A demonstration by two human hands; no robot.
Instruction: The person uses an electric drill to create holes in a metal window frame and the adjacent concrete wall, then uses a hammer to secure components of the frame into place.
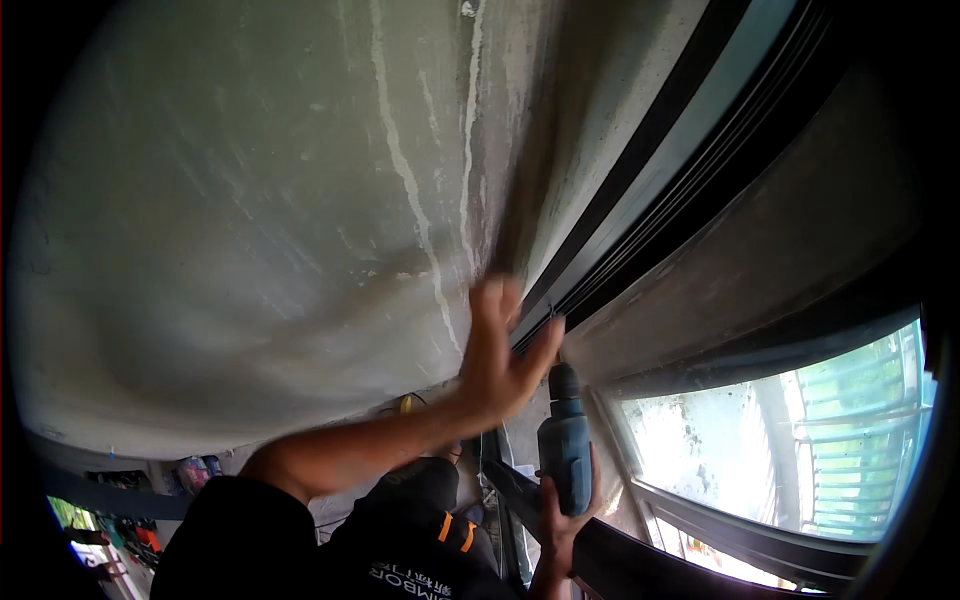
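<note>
My left hand is raised beside the dark metal frame track at the wall, blurred, with its fingers apart and nothing clearly held. Below and right of it, my right hand grips a blue-grey cordless drill, pointed upward toward the track. The track runs diagonally up to the right along a pale plaster surface with drip marks. A small metal piece at the track near my left fingertips is too small to make out.
A bright window with bars outside is at the right. My legs and dark clothing show below, near a dark beam. Assorted items lie at the lower left, where another bright opening shows.
</note>
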